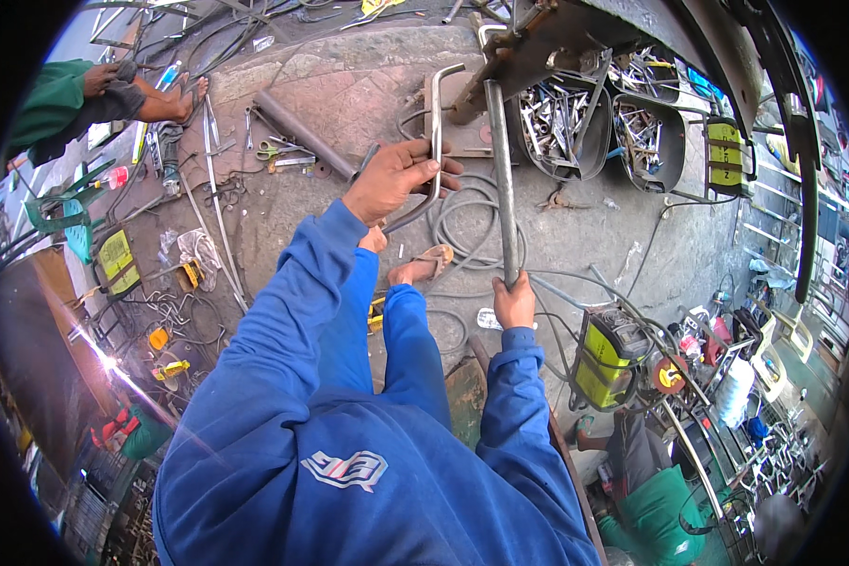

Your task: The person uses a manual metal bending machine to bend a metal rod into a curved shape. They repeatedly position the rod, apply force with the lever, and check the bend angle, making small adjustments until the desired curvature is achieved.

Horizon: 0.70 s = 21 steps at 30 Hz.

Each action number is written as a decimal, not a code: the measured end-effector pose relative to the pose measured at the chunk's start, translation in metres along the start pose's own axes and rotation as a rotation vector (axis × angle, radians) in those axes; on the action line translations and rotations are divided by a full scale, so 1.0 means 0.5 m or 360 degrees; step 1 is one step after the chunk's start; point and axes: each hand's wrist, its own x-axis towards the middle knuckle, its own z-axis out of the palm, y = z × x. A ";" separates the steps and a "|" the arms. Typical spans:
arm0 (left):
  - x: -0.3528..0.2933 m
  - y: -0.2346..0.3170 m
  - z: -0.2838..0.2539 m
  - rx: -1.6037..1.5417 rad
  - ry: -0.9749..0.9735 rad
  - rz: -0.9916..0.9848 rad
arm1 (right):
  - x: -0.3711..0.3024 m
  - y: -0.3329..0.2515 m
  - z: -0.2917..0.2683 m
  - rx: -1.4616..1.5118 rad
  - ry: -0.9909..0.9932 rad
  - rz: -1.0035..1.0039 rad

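In my left hand [396,176] is a slim metal rod [436,108], bent at its top and curving again below my fingers. My thumb and fingers close around it. My right hand [514,302] is wrapped round the lower end of a straight grey metal pipe [503,179]. That pipe stretches away from me, and its far end meets a rusty steel fixture [528,42] at the top. Whether the pipe is fitted over something there, I cannot tell.
Black bins [561,127] of metal pieces stand at the far right. Cable [467,222] coils on the floor before my feet. A thick loose pipe [302,132] lies ahead. Yellow-green welding machines [608,358] flank me. Bright welding sparks [110,362] show at left; co-workers sit nearby.
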 end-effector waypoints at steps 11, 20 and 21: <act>0.256 -0.021 -0.106 -0.0548 0.0556 -0.0030 | -0.002 -0.022 -0.012 -0.0035 -0.0107 0.0125; 0.585 -0.010 -0.158 0.0132 0.0881 0.0316 | -0.005 -0.019 -0.007 -0.0040 -0.0065 0.0136; 0.618 -0.011 -0.167 0.0206 0.0928 0.0425 | -0.005 -0.020 -0.007 -0.0042 -0.0036 0.0122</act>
